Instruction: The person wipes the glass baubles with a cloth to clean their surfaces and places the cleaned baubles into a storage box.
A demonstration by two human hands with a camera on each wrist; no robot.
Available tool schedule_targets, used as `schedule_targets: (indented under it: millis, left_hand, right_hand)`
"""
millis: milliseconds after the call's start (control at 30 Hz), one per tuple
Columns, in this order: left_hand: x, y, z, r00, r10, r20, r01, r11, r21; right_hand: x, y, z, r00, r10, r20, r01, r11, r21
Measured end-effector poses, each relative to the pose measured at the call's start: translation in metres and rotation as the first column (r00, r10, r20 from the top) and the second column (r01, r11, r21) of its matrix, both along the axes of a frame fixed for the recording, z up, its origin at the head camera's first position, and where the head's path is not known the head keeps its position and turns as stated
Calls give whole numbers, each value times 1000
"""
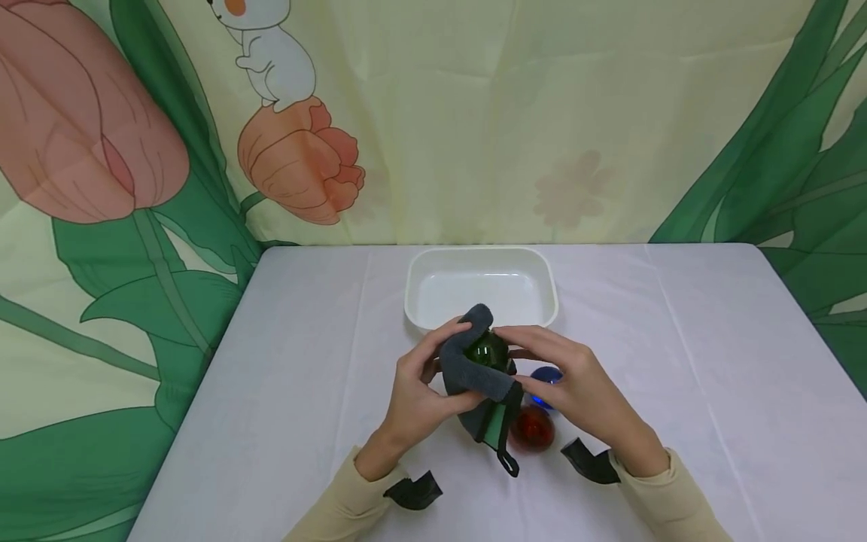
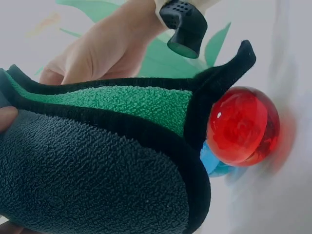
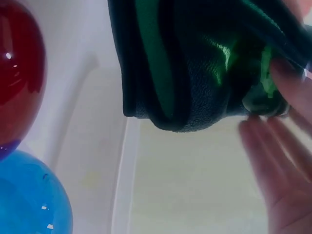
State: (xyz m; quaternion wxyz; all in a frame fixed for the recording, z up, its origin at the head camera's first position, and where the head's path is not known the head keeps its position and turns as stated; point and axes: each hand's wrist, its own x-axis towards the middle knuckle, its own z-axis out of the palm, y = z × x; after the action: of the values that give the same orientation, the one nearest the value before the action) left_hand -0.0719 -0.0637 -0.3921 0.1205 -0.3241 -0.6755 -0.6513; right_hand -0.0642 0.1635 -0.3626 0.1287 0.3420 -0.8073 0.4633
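My left hand (image 1: 433, 376) grips a folded towel cloth (image 1: 474, 376), dark grey on one face and green on the other, with black edging and a hanging loop. The cloth wraps partly round a see-through green ball (image 1: 488, 348), held above the table. My right hand (image 1: 565, 369) pinches the ball at its right side, thumb and fingertips close to the cloth's edge. In the right wrist view, fingers of the right hand (image 3: 278, 175) touch the shiny green ball (image 3: 265, 95) beside the cloth (image 3: 200, 92). Much of the ball is hidden by the fabric.
A see-through red ball (image 1: 532, 429) lies on the white-covered table (image 1: 305, 361) below the hands. Just behind it, partly hidden by the right hand, is a blue ball (image 1: 545, 375). A white rectangular dish (image 1: 549, 290) stands at the table's back, before a printed curtain (image 1: 474, 113).
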Motion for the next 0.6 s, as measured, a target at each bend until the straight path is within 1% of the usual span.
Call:
schedule_targets:
  millis: [67,200,300,433,467,533,600]
  left_hand:
    - [0,0,1,1000,-4,2,4,1000,1]
    - [2,1,2,1000,0,23,0,1000,2]
    - [3,2,3,999,2,40,-3,1000,3]
    - [4,3,6,998,-9,58,9,1000,-4]
    - [4,3,6,998,-11,60,12,1000,-6]
    - [4,3,6,998,-11,58,12,1000,-13]
    - [4,3,5,998,-8,55,9,1000,-17]
  right_hand:
    - [1,1,0,999,-3,-45,4,1000,18]
    - [1,2,-1,987,29,-159,-26,999,19]
    - [0,1,-2,980,55,-194,-54,998,11]
    - [0,0,-2,982,39,-186,-40,999,2]
    - [0,0,-1,985,37,-168,-38,999,-1]
    - [0,0,-1,993,44,-107,-47,998,-34]
    - [0,0,-1,998,54,-12,-55,995,-80]
